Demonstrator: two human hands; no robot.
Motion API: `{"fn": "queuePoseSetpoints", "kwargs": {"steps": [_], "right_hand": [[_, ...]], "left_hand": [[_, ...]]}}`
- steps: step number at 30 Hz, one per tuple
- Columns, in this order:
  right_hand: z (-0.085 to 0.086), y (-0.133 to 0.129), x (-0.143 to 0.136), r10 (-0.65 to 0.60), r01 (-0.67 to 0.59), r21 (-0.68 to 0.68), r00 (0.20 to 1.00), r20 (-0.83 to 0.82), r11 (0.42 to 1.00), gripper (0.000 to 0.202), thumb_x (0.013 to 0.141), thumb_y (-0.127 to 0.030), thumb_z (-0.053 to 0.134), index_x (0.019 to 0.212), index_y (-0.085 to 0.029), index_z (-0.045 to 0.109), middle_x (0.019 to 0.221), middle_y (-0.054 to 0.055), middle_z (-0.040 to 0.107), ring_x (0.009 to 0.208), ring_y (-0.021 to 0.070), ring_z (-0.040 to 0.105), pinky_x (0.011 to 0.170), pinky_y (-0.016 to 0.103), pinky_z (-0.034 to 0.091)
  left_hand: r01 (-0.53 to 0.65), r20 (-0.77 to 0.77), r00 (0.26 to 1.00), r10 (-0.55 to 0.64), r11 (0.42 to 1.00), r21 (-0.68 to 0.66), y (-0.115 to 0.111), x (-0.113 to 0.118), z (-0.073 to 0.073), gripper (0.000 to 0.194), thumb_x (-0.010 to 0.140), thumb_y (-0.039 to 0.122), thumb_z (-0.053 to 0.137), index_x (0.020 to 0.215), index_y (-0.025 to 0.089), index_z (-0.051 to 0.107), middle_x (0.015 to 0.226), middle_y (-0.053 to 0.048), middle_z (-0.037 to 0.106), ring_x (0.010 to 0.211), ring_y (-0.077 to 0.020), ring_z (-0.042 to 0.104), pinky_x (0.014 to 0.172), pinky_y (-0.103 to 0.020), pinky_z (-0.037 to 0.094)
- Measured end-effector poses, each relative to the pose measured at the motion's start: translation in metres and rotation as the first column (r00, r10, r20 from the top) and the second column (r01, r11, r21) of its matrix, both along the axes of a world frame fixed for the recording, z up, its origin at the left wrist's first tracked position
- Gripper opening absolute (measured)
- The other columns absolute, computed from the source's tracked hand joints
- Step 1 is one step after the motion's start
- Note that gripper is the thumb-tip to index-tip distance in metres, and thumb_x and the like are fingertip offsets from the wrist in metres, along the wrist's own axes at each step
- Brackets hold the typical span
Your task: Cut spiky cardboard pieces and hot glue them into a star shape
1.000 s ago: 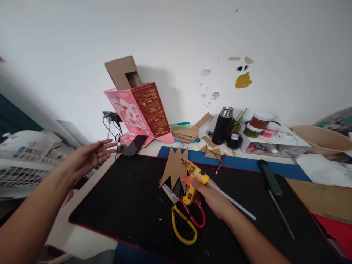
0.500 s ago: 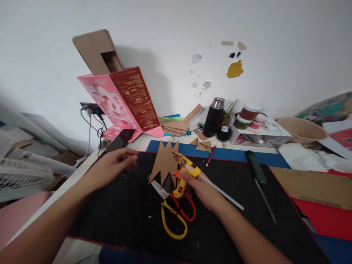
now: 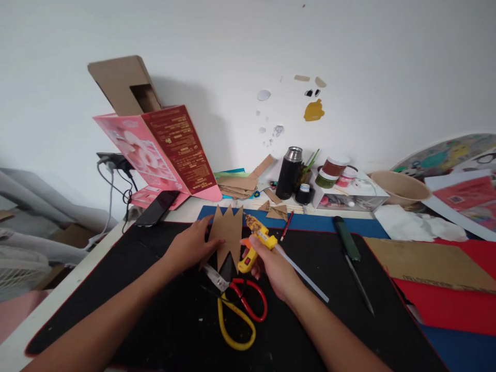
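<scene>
My right hand is closed round a yellow hot glue gun with an orange trigger. A clear glue stick sticks out of its back, and its stained nozzle points away to the upper left. My left hand is at the left edge of a zigzag-cut brown cardboard piece, thumb over its face and fingers apart. Scissors with one yellow and one red handle lie in front, their blades partly under the cardboard.
A utility knife and a dark pointed rod lie to the right on the black mat. Behind stand a black flask, paint jars and a pink box. A phone lies at the left, and a red pencil near the back.
My left hand has moved right, from above the mat to the cardboard's left edge. My right hand still holds the glue gun in nearly the same place. The whole view has shifted slightly.
</scene>
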State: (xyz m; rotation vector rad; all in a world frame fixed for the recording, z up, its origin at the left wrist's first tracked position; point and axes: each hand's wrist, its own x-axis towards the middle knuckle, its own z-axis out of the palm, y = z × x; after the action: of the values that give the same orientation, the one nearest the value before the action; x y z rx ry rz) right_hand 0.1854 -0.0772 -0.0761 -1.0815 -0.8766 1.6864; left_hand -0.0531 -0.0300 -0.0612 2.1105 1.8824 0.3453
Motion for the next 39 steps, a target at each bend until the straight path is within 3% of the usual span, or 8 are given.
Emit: {"fn": "queuePoseSetpoints", "kwargs": {"steps": [4, 10, 25, 28, 31, 34, 37, 39], "right_hand": [[0.002, 0.004, -0.002, -0.048, 0.048, -0.039, 0.999, 0.009, 0.998, 0.066, 0.077, -0.072, 0.083, 0.106, -0.013, 0.079, 0.087, 0.007, 0.08, 0.046, 0.0089, 0.061, 0.039, 0.019, 0.045], [0.001, 0.002, -0.001, 0.045, -0.04, -0.086, 0.997, 0.06, 0.996, 0.072, 0.08, -0.073, 0.08, 0.116, -0.011, 0.078, 0.068, 0.007, 0.078, 0.047, 0.0134, 0.066, 0.04, 0.018, 0.046], [0.002, 0.001, 0.003, -0.007, 0.009, -0.11, 1.0, 0.021, 0.994, 0.07, 0.08, -0.071, 0.083, 0.115, -0.01, 0.076, 0.065, 0.004, 0.075, 0.048, 0.0156, 0.069, 0.039, 0.02, 0.05], [0.003, 0.001, 0.005, 0.009, -0.008, -0.1, 1.0, 0.012, 0.995, 0.069, 0.081, -0.071, 0.082, 0.112, -0.01, 0.077, 0.073, 0.007, 0.079, 0.048, 0.014, 0.069, 0.04, 0.019, 0.051], [0.003, 0.001, 0.006, 0.044, -0.044, -0.081, 0.999, 0.004, 0.996, 0.067, 0.081, -0.072, 0.082, 0.11, -0.011, 0.078, 0.098, 0.014, 0.084, 0.048, 0.0115, 0.069, 0.04, 0.019, 0.052], [0.001, 0.001, 0.007, 0.07, -0.07, -0.062, 0.998, -0.005, 0.996, 0.067, 0.08, -0.072, 0.082, 0.111, -0.012, 0.079, 0.112, 0.017, 0.084, 0.048, 0.0108, 0.069, 0.04, 0.019, 0.051], [0.0, 0.0, 0.009, 0.074, -0.075, -0.026, 0.997, -0.015, 0.997, 0.068, 0.081, -0.073, 0.082, 0.113, -0.013, 0.079, 0.114, 0.016, 0.083, 0.049, 0.011, 0.069, 0.041, 0.02, 0.052], [-0.001, -0.001, 0.009, 0.072, -0.071, 0.006, 0.997, -0.006, 0.997, 0.069, 0.08, -0.075, 0.081, 0.114, -0.015, 0.079, 0.111, 0.015, 0.084, 0.051, 0.0122, 0.07, 0.042, 0.021, 0.053]], "left_hand": [[0.012, 0.021, 1.0, -0.012, 1.0, -0.003, -0.002, 0.001, -0.002, 0.076, 0.091, 0.059, 0.061, 0.155, 0.019, 0.051, 0.136, -0.02, 0.072, 0.117, -0.0387, 0.072, 0.097, -0.048, 0.053], [0.031, 0.157, 0.987, -0.03, 1.0, -0.005, 0.003, -0.003, -0.006, 0.076, 0.09, 0.06, 0.059, 0.152, 0.016, 0.055, 0.126, -0.018, 0.075, 0.112, -0.0362, 0.071, 0.098, -0.047, 0.052], [0.004, 0.36, 0.933, 0.019, 0.998, -0.063, 0.002, -0.003, -0.004, 0.079, 0.086, 0.064, 0.063, 0.147, 0.015, 0.06, 0.11, -0.014, 0.076, 0.084, -0.0294, 0.071, 0.08, -0.045, 0.055], [-0.049, 0.558, 0.82, 0.128, 0.987, -0.155, 0.001, 0.0, -0.001, 0.084, 0.083, 0.06, 0.07, 0.15, 0.013, 0.055, 0.106, -0.013, 0.077, 0.09, -0.0315, 0.074, 0.083, -0.046, 0.058], [-0.046, 0.777, 0.552, 0.302, 0.942, -0.334, -0.002, 0.006, 0.005, 0.086, 0.08, 0.05, 0.081, 0.153, 0.016, 0.05, 0.113, -0.014, 0.08, 0.101, -0.0328, 0.077, 0.086, -0.044, 0.061], [0.029, 0.843, 0.333, 0.423, 0.889, -0.457, -0.004, 0.011, 0.009, 0.078, 0.073, 0.042, 0.091, 0.141, 0.018, 0.061, 0.115, -0.015, 0.082, 0.098, -0.0333, 0.079, 0.08, -0.041, 0.063], [0.094, 0.838, 0.291, 0.461, 0.858, -0.505, -0.004, 0.011, 0.011, 0.056, 0.066, 0.041, 0.095, 0.113, 0.016, 0.076, 0.099, -0.015, 0.083, 0.086, -0.0324, 0.08, 0.071, -0.038, 0.063], [0.05, 0.854, 0.271, 0.445, 0.879, -0.474, -0.002, 0.008, 0.014, 0.047, 0.065, 0.042, 0.096, 0.1, 0.016, 0.078, 0.09, -0.012, 0.083, 0.076, -0.0293, 0.078, 0.066, -0.036, 0.062]]}}
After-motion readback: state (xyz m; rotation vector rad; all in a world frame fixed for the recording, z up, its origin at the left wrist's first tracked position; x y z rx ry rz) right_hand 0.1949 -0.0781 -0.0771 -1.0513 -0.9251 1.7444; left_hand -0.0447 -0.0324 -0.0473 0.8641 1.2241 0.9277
